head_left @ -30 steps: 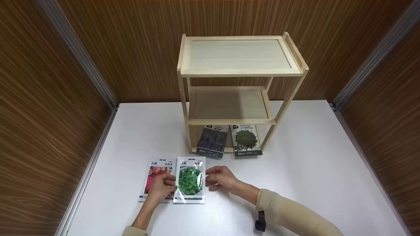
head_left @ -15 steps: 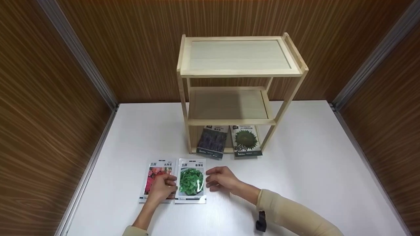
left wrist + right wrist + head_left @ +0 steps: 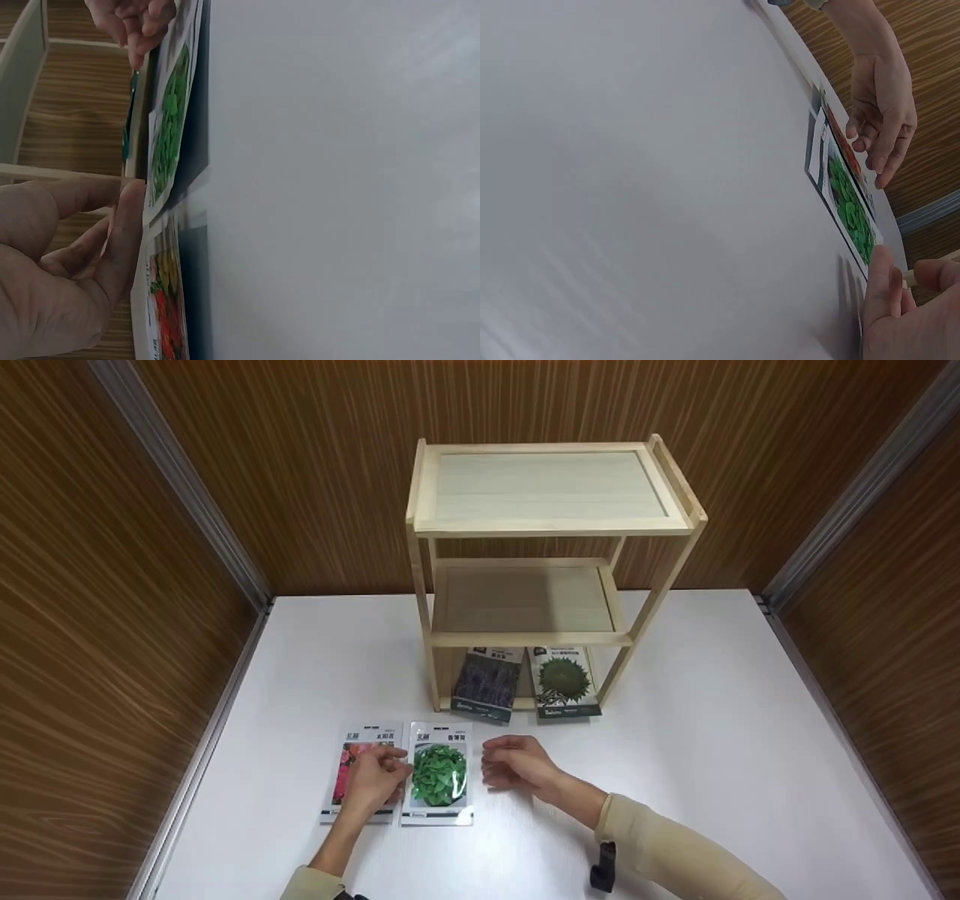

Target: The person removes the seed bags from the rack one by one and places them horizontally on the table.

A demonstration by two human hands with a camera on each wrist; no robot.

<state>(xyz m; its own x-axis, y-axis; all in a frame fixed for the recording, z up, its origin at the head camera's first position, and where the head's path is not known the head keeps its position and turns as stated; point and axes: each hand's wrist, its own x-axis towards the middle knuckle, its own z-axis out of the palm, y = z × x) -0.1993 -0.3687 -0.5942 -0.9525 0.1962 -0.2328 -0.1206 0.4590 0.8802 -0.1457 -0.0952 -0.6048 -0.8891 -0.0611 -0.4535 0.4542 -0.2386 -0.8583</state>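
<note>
Two seed packets lie side by side on the white table: a green leafy one [image 3: 439,775] and, to its left, one with red and pink flowers [image 3: 343,769]. Over the flower packet hovers my left hand [image 3: 373,780], fingers loosely bent and holding nothing; it hides part of the picture. In the left wrist view, that hand [image 3: 71,259] shows a gap to both packets [image 3: 171,124]. Just right of the leafy packet is my right hand [image 3: 521,765], apart from it, with relaxed fingers and nothing held.
A wooden three-tier shelf [image 3: 551,525] stands at the back. On its lowest tier lean a purple-flower packet [image 3: 486,682] and a sunflower packet [image 3: 564,681], their bottoms jutting past the front edge. Brown wood-grain panels [image 3: 337,510] enclose the table [image 3: 712,720].
The leafy packet has settled flat, slightly lower and to the right. My right hand has drawn back rightward from its edge. My left hand has lifted slightly off the packets.
</note>
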